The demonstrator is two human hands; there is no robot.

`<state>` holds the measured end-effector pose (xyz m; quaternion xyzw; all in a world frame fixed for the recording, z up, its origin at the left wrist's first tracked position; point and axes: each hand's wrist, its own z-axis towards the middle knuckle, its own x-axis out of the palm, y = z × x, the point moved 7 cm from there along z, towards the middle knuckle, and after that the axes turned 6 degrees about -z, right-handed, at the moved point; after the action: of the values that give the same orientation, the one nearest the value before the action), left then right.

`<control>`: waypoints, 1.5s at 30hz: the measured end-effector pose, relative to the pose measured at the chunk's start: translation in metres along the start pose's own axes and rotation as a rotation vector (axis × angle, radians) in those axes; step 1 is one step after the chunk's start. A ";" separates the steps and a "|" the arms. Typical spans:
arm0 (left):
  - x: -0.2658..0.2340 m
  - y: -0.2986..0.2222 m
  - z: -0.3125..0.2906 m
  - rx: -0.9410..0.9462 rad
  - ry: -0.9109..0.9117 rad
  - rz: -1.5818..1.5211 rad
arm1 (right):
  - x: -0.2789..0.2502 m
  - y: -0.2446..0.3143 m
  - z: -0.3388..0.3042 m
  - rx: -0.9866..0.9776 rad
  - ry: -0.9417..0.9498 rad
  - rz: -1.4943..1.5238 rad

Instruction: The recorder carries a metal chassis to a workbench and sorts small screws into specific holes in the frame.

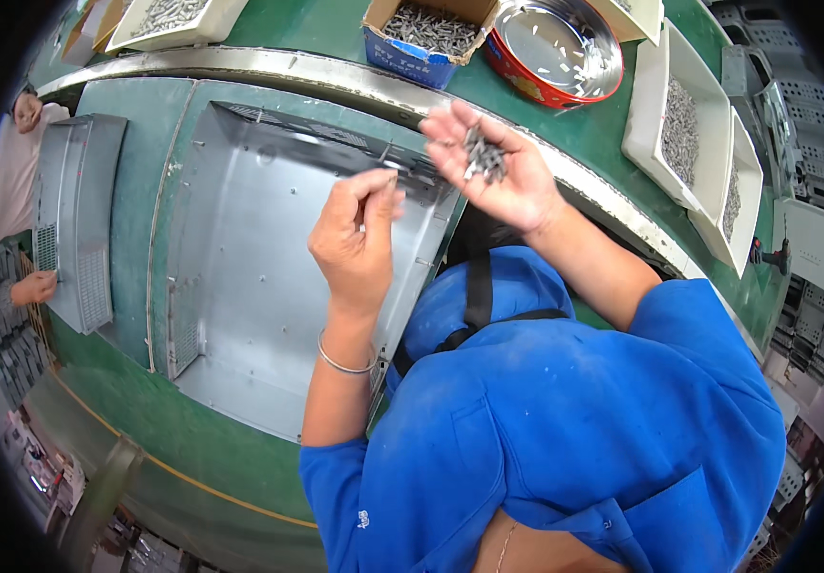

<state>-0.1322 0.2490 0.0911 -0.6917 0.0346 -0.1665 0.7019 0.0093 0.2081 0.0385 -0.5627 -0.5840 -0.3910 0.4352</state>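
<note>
In the head view, small grey fasteners (485, 159) are carried on the open, cupped right hand (512, 186). The left hand (357, 234) is pinched above a metal casing (250, 258); its grip cannot be told. On the table (307, 24), a red tin (517, 78), blue box (407, 63) and white bin (643, 110) are set.

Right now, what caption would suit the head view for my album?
The right hand cradles small grey parts; the left hand hovers over an open metal case.

Small grey pieces (485, 159) (heaped) lie in the right hand (515, 183); 1 silvery open-topped case (259, 239) lies flat.
</note>
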 end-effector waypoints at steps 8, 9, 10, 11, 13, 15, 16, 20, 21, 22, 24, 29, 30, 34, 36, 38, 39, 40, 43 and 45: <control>0.019 0.069 -0.007 0.085 0.338 0.454 | -0.028 0.033 0.004 -0.143 -0.095 0.065; 0.021 0.073 -0.005 0.148 0.341 0.470 | -0.029 0.031 0.004 -0.137 -0.098 0.062; 0.024 0.074 -0.004 0.211 0.343 0.486 | -0.030 0.029 0.003 -0.131 -0.100 0.060; 0.025 0.078 -0.002 0.200 0.332 0.503 | -0.031 0.028 0.003 -0.124 -0.103 0.057; 0.025 0.084 0.001 0.176 0.310 0.541 | -0.037 0.028 0.002 -0.124 -0.134 0.072; 0.027 0.085 0.002 0.203 0.314 0.590 | -0.042 0.027 0.002 -0.114 -0.133 0.103; 0.028 0.086 0.002 0.217 0.315 0.615 | -0.044 0.027 0.002 -0.112 -0.139 0.108; 0.033 0.086 0.002 0.294 0.355 0.660 | -0.048 0.028 0.001 -0.103 -0.152 0.124; 0.034 0.086 0.001 0.317 0.368 0.681 | -0.049 0.029 0.001 -0.102 -0.153 0.126; 0.036 0.086 0.000 0.340 0.381 0.701 | -0.049 0.030 0.001 -0.105 -0.154 0.123; 0.036 0.084 0.000 0.358 0.375 0.713 | -0.050 0.031 0.000 -0.113 -0.157 0.117; 0.035 0.081 0.001 0.326 0.368 0.718 | -0.051 0.033 -0.001 -0.125 -0.161 0.096; 0.035 0.081 0.001 0.325 0.371 0.721 | -0.051 0.033 -0.001 -0.123 -0.159 0.097; 0.036 0.083 0.002 0.310 0.401 0.737 | -0.056 0.032 -0.001 -0.112 -0.108 0.140; 0.038 0.082 0.002 0.318 0.410 0.762 | -0.057 0.033 0.000 -0.109 -0.102 0.142; 0.041 0.081 0.002 0.342 0.420 0.792 | -0.057 0.033 -0.001 -0.113 -0.111 0.144; 0.043 0.080 0.002 0.362 0.426 0.811 | -0.057 0.033 -0.001 -0.115 -0.116 0.145; 0.044 0.079 0.002 0.382 0.431 0.831 | -0.057 0.033 -0.001 -0.115 -0.122 0.147; 0.046 0.080 0.002 0.389 0.421 0.902 | -0.058 0.033 -0.002 -0.113 -0.134 0.147; 0.047 0.080 0.001 0.390 0.424 0.936 | -0.058 0.033 -0.002 -0.112 -0.132 0.140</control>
<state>-0.0730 0.2358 0.0206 -0.4109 0.4476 0.0243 0.7938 0.0419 0.1903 -0.0166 -0.6500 -0.5481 -0.3539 0.3898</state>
